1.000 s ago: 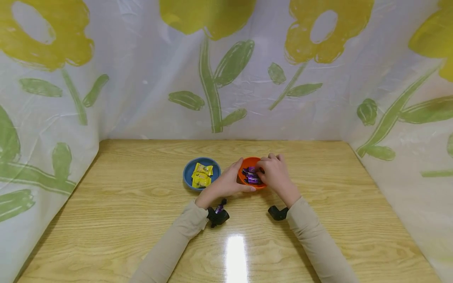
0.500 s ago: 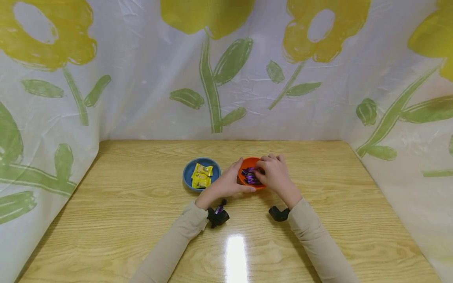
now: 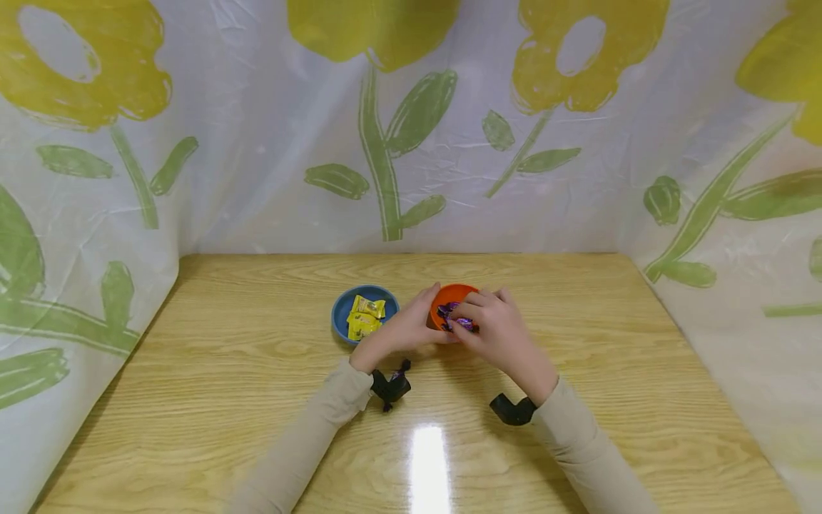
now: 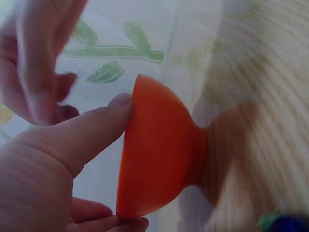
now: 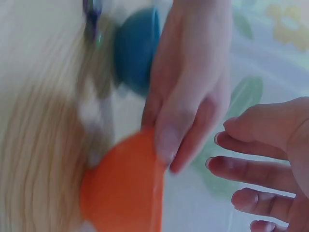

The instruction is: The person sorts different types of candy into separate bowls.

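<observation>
An orange bowl (image 3: 452, 290) stands on the table with several purple-wrapped candies (image 3: 462, 323) inside. My left hand (image 3: 411, 327) grips its left side; in the left wrist view the thumb and fingers span the bowl (image 4: 159, 154) at its rim. Over the bowl's right side is my right hand (image 3: 499, 325). In the right wrist view this hand (image 5: 270, 169) has its fingers apart and loosely bent, with nothing between them. Left of the left hand, a blue bowl (image 3: 342, 314) contains yellow-wrapped candies (image 3: 366, 318).
A single purple-wrapped candy (image 3: 399, 373) lies on the wooden table (image 3: 225, 400) beside the left wrist, partly hidden by the black wrist camera (image 3: 390, 387). A flower-patterned sheet (image 3: 270, 143) encloses the table at the back and sides.
My right hand has drawn slightly back toward me and its fingers have loosened over the candies. The left hand stays on the orange bowl, its wrist shifted a little.
</observation>
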Tool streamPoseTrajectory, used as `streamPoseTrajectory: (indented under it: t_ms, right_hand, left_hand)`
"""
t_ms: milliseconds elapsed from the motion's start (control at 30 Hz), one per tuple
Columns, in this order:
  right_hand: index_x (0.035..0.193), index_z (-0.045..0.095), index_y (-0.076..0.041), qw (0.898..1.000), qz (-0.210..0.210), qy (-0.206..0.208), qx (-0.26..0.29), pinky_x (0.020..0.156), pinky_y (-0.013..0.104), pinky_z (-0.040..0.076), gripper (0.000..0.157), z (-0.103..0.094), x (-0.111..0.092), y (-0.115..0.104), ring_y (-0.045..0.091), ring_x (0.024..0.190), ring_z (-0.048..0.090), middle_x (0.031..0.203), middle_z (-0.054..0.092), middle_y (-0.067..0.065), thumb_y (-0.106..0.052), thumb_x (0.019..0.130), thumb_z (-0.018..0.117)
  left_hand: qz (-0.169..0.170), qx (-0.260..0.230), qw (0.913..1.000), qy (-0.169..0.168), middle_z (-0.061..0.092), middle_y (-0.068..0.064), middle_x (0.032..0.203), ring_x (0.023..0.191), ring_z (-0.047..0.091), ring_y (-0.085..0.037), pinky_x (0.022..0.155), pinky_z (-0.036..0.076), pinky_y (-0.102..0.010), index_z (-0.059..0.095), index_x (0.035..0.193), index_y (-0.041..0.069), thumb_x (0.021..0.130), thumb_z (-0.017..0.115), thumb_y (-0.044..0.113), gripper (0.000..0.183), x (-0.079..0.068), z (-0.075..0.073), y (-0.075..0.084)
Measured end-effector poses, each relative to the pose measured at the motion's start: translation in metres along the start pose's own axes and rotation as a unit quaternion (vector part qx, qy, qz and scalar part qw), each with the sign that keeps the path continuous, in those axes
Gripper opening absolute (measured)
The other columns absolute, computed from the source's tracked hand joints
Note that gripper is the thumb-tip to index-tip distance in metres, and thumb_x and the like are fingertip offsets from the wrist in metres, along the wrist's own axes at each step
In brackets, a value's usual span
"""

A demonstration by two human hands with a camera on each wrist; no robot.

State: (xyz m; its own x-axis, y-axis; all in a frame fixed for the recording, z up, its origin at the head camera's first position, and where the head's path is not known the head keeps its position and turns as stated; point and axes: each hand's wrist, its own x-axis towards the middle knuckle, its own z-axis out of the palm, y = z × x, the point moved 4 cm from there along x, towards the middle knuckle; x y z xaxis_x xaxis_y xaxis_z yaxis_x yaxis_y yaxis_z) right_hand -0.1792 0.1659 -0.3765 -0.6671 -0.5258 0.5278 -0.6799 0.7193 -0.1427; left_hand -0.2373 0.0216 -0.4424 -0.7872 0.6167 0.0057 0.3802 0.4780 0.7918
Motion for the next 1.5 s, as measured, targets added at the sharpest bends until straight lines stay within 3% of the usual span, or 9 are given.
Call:
streamPoseTrajectory:
  t_ms: [233, 367, 500, 667, 767, 1000, 1300, 1500]
  right_hand:
    - [0.085, 0.076, -0.017, 0.998, -0.069, -0.004, 0.002, 0.074, 0.035, 0.040, 0.010, 0.002, -0.007, -0.037, 0.019, 0.086, 0.061, 0.088, 0.070, -0.004, -0.019, 0.081, 0.083]
    - [0.082, 0.073, -0.017, 0.994, -0.107, -0.017, 0.014, 0.072, 0.033, 0.039, 0.012, 0.014, -0.015, -0.055, 0.017, 0.086, 0.062, 0.084, 0.068, -0.006, -0.015, 0.077, 0.084]
    - [0.084, 0.074, -0.016, 0.990, -0.124, -0.065, 0.034, 0.081, 0.035, 0.044, 0.010, 0.031, -0.023, -0.066, 0.015, 0.089, 0.062, 0.088, 0.068, -0.005, -0.013, 0.078, 0.082]
    - [0.099, 0.075, -0.013, 0.982, -0.118, -0.134, 0.059, 0.092, 0.040, 0.046, 0.018, 0.052, -0.030, -0.069, 0.018, 0.105, 0.063, 0.115, 0.069, 0.001, -0.014, 0.082, 0.079]
    - [0.104, 0.075, -0.011, 0.979, -0.112, -0.158, 0.072, 0.097, 0.043, 0.046, 0.020, 0.061, -0.032, -0.068, 0.020, 0.111, 0.062, 0.121, 0.068, 0.004, -0.013, 0.084, 0.077]
    - [0.097, 0.076, -0.011, 0.978, -0.111, -0.161, 0.073, 0.096, 0.041, 0.046, 0.014, 0.071, -0.034, -0.064, 0.018, 0.108, 0.063, 0.114, 0.070, 0.002, -0.010, 0.083, 0.076]
    - [0.081, 0.072, -0.018, 0.983, -0.105, -0.134, 0.065, 0.078, 0.034, 0.043, 0.012, 0.072, -0.034, -0.063, 0.012, 0.085, 0.060, 0.090, 0.066, -0.006, -0.013, 0.075, 0.081]
    - [0.081, 0.069, -0.018, 0.980, -0.075, -0.162, 0.092, 0.078, 0.038, 0.045, 0.016, 0.069, -0.039, -0.058, 0.009, 0.084, 0.057, 0.088, 0.063, -0.007, -0.009, 0.074, 0.080]
  left_hand:
    - [0.010, 0.041, 0.9987, -0.029, 0.022, -0.022, 0.160, 0.147, 0.023, -0.036, 0.117, 0.025, -0.050, 0.018, 0.156, -0.005, 0.094, 0.067, 0.018, 0.082, 0.001, -0.009, 0.001]
    - [0.013, 0.047, 0.9983, -0.032, 0.024, -0.022, 0.160, 0.147, 0.024, -0.036, 0.117, 0.025, -0.050, 0.020, 0.155, -0.005, 0.094, 0.070, 0.023, 0.085, 0.001, -0.009, 0.002]
    - [0.015, 0.057, 0.9979, -0.026, 0.027, -0.022, 0.158, 0.145, 0.028, -0.035, 0.116, 0.028, -0.047, 0.022, 0.155, -0.005, 0.092, 0.073, 0.032, 0.090, 0.001, -0.008, 0.005]
    - [0.000, 0.080, 0.9964, -0.028, 0.027, -0.022, 0.159, 0.145, 0.028, -0.034, 0.116, 0.029, -0.045, 0.020, 0.155, -0.005, 0.091, 0.073, 0.039, 0.094, 0.002, -0.005, 0.005]
    - [-0.006, 0.087, 0.9958, -0.028, 0.026, -0.022, 0.159, 0.145, 0.027, -0.034, 0.117, 0.027, -0.045, 0.020, 0.156, -0.004, 0.091, 0.073, 0.040, 0.094, 0.001, -0.004, 0.005]
    - [-0.011, 0.088, 0.9957, -0.027, 0.024, -0.022, 0.160, 0.146, 0.025, -0.035, 0.118, 0.026, -0.045, 0.019, 0.156, -0.004, 0.091, 0.073, 0.040, 0.095, 0.001, -0.002, 0.005]
    - [-0.013, 0.092, 0.9954, -0.023, 0.023, -0.021, 0.160, 0.147, 0.024, -0.035, 0.118, 0.025, -0.046, 0.019, 0.156, -0.004, 0.092, 0.071, 0.042, 0.095, 0.000, -0.002, 0.004]
    - [-0.007, 0.083, 0.9964, -0.013, 0.023, -0.021, 0.160, 0.147, 0.023, -0.035, 0.118, 0.024, -0.047, 0.019, 0.156, -0.003, 0.091, 0.071, 0.042, 0.095, -0.001, -0.001, 0.002]
